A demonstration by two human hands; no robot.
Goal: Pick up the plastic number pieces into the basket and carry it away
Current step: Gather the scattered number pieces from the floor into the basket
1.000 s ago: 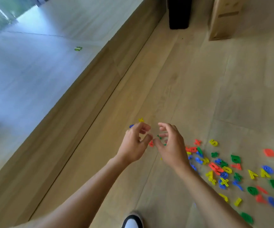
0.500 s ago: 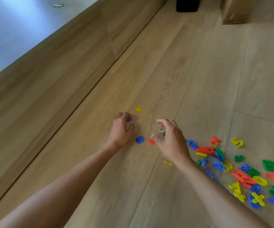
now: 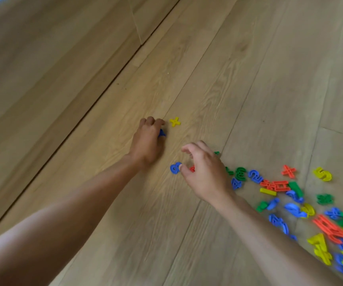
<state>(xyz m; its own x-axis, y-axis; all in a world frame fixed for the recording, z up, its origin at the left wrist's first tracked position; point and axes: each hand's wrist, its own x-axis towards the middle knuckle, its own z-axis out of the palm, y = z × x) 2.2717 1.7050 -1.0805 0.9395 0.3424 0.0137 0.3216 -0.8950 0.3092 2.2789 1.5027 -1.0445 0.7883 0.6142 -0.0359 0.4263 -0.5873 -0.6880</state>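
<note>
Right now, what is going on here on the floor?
A person is gathering plastic number pieces from a wooden floor. The left hand grips a blue piece beside a yellow cross. The right hand hovers, fingers apart, over a red piece next to a blue 8. Most pieces lie scattered at the right; no basket shows.

Both your bare arms were reaching forward and down. Your left hand [image 3: 148, 139] was knuckles-up, fingers curled around a blue piece [image 3: 162, 133]. Your right hand [image 3: 205, 172] was loosely clawed, thumb and fingers apart, gripping nothing.
</note>
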